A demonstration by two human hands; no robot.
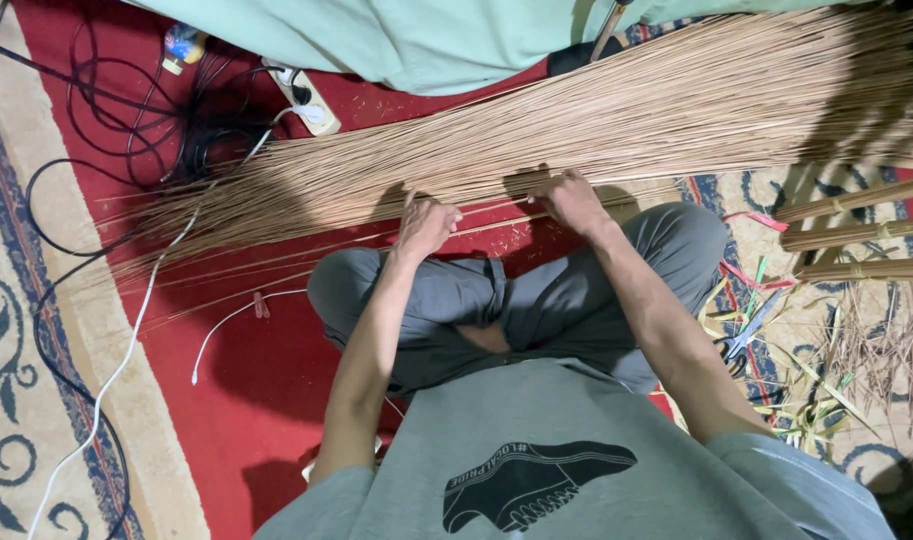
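Sticks (596, 130) are spread in a long sheaf across the red carpet (246, 400), thin tips lower left, thick ends upper right. Strands are pinched by the left hand (426, 222) and right hand (568, 198).

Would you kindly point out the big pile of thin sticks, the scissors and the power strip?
pile of thin sticks (616, 120), head view, middle of the spread.
scissors (741, 340), head view, near the pivot.
power strip (311, 105), head view, its white body.
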